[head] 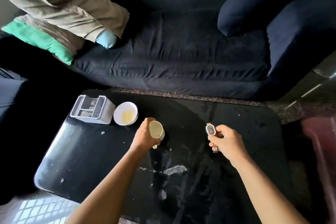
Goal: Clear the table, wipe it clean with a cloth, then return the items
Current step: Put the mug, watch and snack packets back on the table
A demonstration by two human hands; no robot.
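A glossy black table [87, 160] fills the lower half of the head view. My left hand [143, 137] grips a cream cup [156, 130], tilted with its open mouth facing me, just above the table's middle. My right hand [226, 141] holds a wristwatch [211, 129] with a dark oval face and a metal band that hangs below my fingers. At the table's far left corner stand a white compartmented organiser [92, 110] and a white round bowl [125, 113] with pale yellow bits inside. No cloth is in sight.
A dark blue sofa [172, 56] runs along the table's far side, with a grey-beige garment [60, 3], a green cushion [36, 39] and a dark cushion [243, 5] on it. White specks and wet streaks mark the tabletop. A dark red object [320, 142] lies at the right edge.
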